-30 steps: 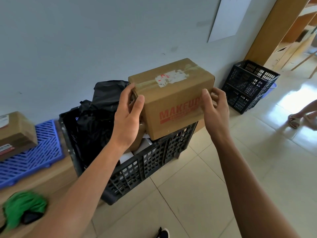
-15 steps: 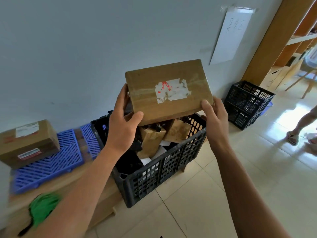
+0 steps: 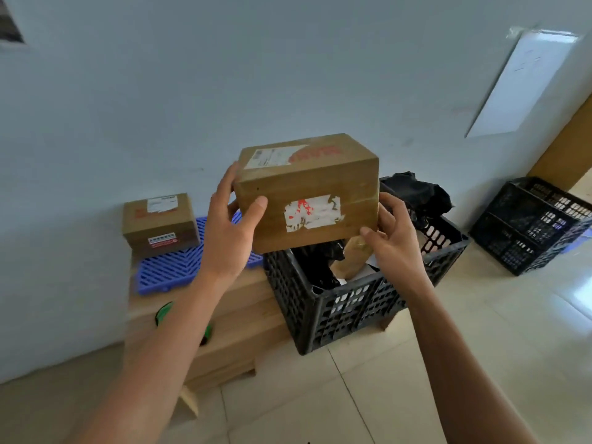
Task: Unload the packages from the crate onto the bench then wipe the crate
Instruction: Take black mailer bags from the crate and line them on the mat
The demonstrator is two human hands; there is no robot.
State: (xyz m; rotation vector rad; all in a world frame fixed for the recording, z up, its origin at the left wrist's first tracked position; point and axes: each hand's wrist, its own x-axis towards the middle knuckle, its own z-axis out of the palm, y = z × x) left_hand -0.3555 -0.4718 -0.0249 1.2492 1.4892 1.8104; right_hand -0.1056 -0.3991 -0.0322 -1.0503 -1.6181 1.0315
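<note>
Both hands hold one cardboard box (image 3: 309, 190) up in the air, above the near-left corner of the black crate (image 3: 349, 302) and partly over the bench (image 3: 237, 318). Left hand (image 3: 229, 229) grips the box's left end, thumb on the front face, fingers round the back. Right hand (image 3: 392, 238) holds the lower right corner, thumb on the front bottom edge, fingers curled behind. Box has a torn white label w/ red marks on the front and a shipping label on top.

Crate sits at the right end of the bench, its right side overhanging the bench edge. Inside it: black plastic bags (image 3: 413, 193) piled at the back, 1 brown packet (image 3: 352, 261) and some white paper, partly hidden, so no firm count.

On the bench, left of the crate: 1 blue plastic mat (image 3: 173, 270) against the wall, w/ 1 smaller cardboard box (image 3: 160, 222) standing on its back left corner. Most of the mat between that box and the crate is bare. A green rag (image 3: 165, 312) lies near the bench's front edge, mostly hidden by the left forearm.

Floor is tiled, open in front of the bench. 1 second black crate (image 3: 531, 225) stands on the floor by the wall, well apart to the right. 1 white sheet (image 3: 525, 81) hangs on the wall above it.
</note>
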